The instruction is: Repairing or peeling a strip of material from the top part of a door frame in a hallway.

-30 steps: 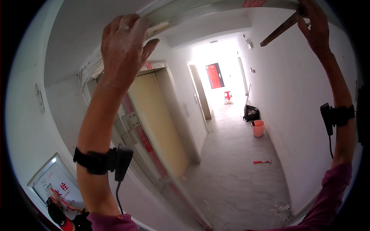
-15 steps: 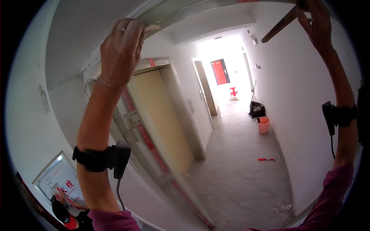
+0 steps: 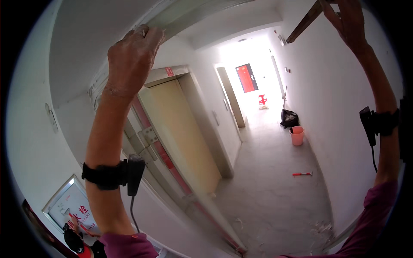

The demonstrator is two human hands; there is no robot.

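My left hand (image 3: pixel 131 58) is raised to the pale metal door frame (image 3: pixel 183 19) at the top left. Its fingers are curled together at the frame's edge, dusted with white. A bit of whitish material shows by the fingertips; what they hold, if anything, is hidden. High at the upper right, my right hand (image 3: pixel 349 26) is closed on one end of a long, narrow dark bar (image 3: pixel 304 21). The bar slants down to the left from the hand, and its exact kind cannot be made out. The picture's top rim cuts off part of this hand.
An opened door leaf (image 3: pixel 183 133) stands at left. Along the corridor are a red-handled hammer (image 3: pixel 302 174), a pink bucket (image 3: pixel 297 136), a black bag (image 3: pixel 289 118) and a red stool (image 3: pixel 263 101). Debris (image 3: pixel 322 232) lies low right. Another person (image 3: pixel 75 238) works at a wall cabinet (image 3: pixel 71 202).
The view has shifted slightly. My left hand has moved a little left and down along the frame. My right hand and the dark bar have moved slightly left and up.
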